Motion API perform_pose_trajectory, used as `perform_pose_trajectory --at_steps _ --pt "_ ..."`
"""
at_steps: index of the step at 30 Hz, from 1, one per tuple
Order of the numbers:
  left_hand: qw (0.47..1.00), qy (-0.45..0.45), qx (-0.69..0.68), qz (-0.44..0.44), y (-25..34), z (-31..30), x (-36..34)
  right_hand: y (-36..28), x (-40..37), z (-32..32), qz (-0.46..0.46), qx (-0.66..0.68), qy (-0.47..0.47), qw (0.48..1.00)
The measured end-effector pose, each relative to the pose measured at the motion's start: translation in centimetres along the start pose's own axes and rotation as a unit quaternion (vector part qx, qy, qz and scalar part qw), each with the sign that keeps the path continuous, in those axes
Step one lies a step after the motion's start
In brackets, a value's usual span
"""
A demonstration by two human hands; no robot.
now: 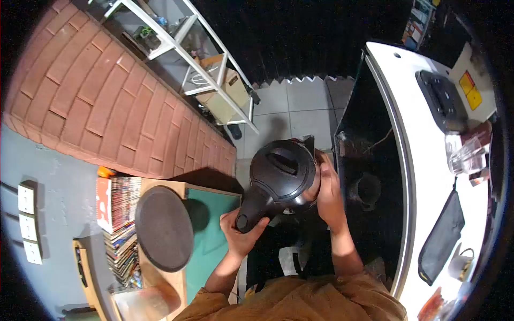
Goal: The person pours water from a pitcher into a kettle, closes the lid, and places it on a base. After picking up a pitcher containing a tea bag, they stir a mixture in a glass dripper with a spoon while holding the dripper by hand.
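A black electric kettle (pixel 284 174) with a closed lid is held up in front of the body, over the tiled floor. My left hand (pixel 242 235) is wrapped round its handle, with the thumb showing near the handle's end. My right hand (pixel 329 195) presses against the right side of the kettle's body, close to the spout; part of its fingers is hidden behind the kettle.
At the left, a round dark tray (pixel 164 228) rests on a green-topped cabinet (pixel 206 241) beside stacked discs or magazines (pixel 123 230). A brick wall (pixel 118 101) and white shelf (pixel 214 80) stand ahead. The white counter (pixel 393 80) at right holds glasses (pixel 467 158) and a black pouch (pixel 441 238).
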State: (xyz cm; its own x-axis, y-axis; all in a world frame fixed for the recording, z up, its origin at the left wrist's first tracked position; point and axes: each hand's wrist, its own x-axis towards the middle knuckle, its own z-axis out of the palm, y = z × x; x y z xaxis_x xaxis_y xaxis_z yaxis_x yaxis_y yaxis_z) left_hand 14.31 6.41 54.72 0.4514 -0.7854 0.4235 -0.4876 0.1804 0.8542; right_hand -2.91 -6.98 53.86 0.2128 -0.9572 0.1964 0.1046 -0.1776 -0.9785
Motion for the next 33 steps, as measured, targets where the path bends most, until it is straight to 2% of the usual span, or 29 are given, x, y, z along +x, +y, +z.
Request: perform_pose_trajectory --at_steps 1,3,4,6,9,14,15,17,18,21,23,25,26,27,29,30,31,33 --pt "1.0 0.004 0.004 -0.002 1.4 -0.7 0.7 -1.8 0.7 0.6 0.008 -0.004 -0.004 1.0" --pt "0.99 0.064 -0.093 -0.086 4.4 -1.9 2.6 -5.8 2.5 2.0 0.016 0.002 -0.025 1.0" --pt "0.99 0.066 -0.092 -0.087 5.4 -2.9 3.7 -7.3 3.3 2.8 0.004 -0.008 -0.022 1.0" --pt "0.979 0.038 -0.069 -0.187 6.9 -5.2 5.0 -9.9 4.1 4.4 0.0 -0.018 -0.033 0.999" --pt "0.988 0.042 -0.045 -0.14 11.1 -7.6 8.8 -13.3 6.8 6.8 -0.034 0.006 -0.043 0.998" --pt "0.99 0.064 -0.013 -0.121 15.7 -11.1 12.2 -17.3 11.0 10.0 -0.02 0.009 -0.088 0.996" --pt "0.988 0.087 -0.007 -0.127 16.8 -11.7 12.9 -17.6 11.6 10.9 -0.02 0.013 -0.112 0.993" --pt "0.99 0.101 -0.014 -0.101 18.6 -12.8 14.1 -17.8 12.6 12.9 0.036 0.114 -0.143 0.982" --pt "0.99 0.104 0.004 -0.092 18.8 -13.5 14.3 -17.4 13.0 13.9 0.032 0.135 -0.166 0.976" --pt "0.987 0.139 0.032 -0.081 19.7 -15.5 14.3 -18.8 14.1 16.5 0.039 0.112 -0.238 0.964" --pt "0.977 0.192 0.043 -0.086 21.0 -16.5 14.6 -20.8 14.4 19.0 0.072 0.154 -0.289 0.942" --pt "0.973 0.211 0.055 -0.073 21.9 -17.1 14.6 -23.1 14.8 21.0 0.179 0.191 -0.311 0.914" --pt "0.972 0.214 0.059 -0.083 22.4 -17.4 14.4 -23.3 15.0 22.0 0.189 0.18 -0.325 0.909" --pt "0.962 0.248 0.071 -0.091 22.9 -17.4 14.2 -21.5 15.7 22.4 0.193 0.177 -0.361 0.895" --pt "0.952 0.285 0.074 -0.088 23.6 -17.4 13.7 -16.1 17.1 23.7 0.177 0.234 -0.334 0.896" --pt "0.943 0.301 0.078 -0.117 23.5 -17.5 13.0 -22.4 15.8 25.4 0.252 0.243 -0.415 0.84" --pt "0.927 0.348 0.081 -0.111 23.3 -17.1 12.7 -21.5 15.7 26.4 0.258 0.238 -0.447 0.823" --pt "0.908 0.397 0.08 -0.104 23.4 -16.7 11.7 -18.7 15.8 27.1 0.161 0.281 -0.522 0.789"
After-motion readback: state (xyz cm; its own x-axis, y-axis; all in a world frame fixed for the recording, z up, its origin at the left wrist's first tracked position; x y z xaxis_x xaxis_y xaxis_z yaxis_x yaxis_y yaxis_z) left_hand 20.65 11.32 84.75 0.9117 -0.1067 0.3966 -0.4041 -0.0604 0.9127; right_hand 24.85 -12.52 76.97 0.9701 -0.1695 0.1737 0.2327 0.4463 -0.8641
